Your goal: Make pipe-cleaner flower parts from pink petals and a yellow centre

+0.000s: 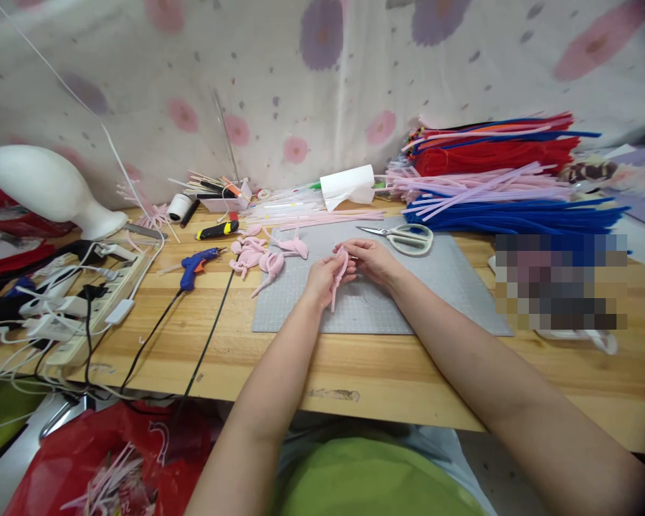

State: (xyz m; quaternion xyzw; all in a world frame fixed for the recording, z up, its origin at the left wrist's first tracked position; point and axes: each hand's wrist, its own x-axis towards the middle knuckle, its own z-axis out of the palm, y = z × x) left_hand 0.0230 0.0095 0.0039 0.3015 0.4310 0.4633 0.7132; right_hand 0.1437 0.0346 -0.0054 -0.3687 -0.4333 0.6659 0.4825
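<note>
light: fairly bright, even | shadows: soft | edges: wide-angle stretch | right corners: dark | pixelated patch (562,283): at right

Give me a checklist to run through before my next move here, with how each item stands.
1. Curved, fuzzy pink piece in left hand: ok, held.
2. Right hand grip on it: cannot tell, fingertips partly hidden.
3. Pale-handled metal scissors nearby: ok, lying on the grey gridded cutting mat.
4. Mat free of loose fuzzy pink pieces: not ok, some lie over its left side.
5. Blue, orange-triggered glue gun off the mat: ok.
6. Glue gun cool: cannot tell.
</note>
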